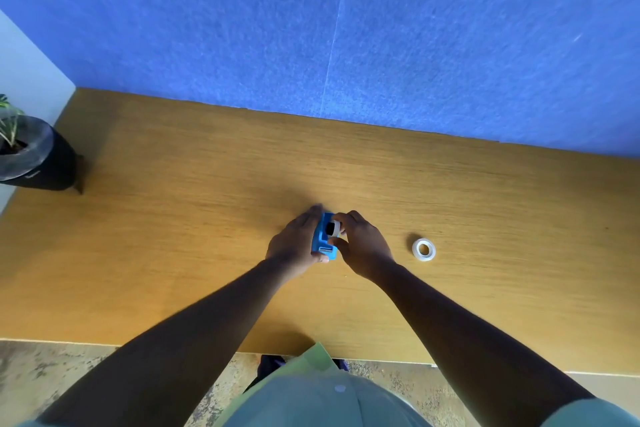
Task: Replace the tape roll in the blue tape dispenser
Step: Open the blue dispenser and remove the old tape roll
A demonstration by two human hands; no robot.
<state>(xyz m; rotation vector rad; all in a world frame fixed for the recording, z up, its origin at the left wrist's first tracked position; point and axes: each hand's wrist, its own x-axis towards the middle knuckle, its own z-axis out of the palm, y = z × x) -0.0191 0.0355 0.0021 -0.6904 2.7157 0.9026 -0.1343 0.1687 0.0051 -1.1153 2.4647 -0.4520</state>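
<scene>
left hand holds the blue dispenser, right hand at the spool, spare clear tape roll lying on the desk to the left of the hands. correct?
One thing is off: the spare clear tape roll lies on the desk to the right of the hands, not the left, as the head view shows. The rest holds: the left hand holds the blue dispenser, and the right hand is at the spool.

both hands point(294, 243) curled together, forearms extended

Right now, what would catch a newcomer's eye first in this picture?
Mid-desk, two hands meet around a blue tape dispenser: the left hand holds its side while the right hand pinches the spool inside. A clear tape roll lies flat on the wooden desk to the right, and a dark plant pot stands far left.
</scene>
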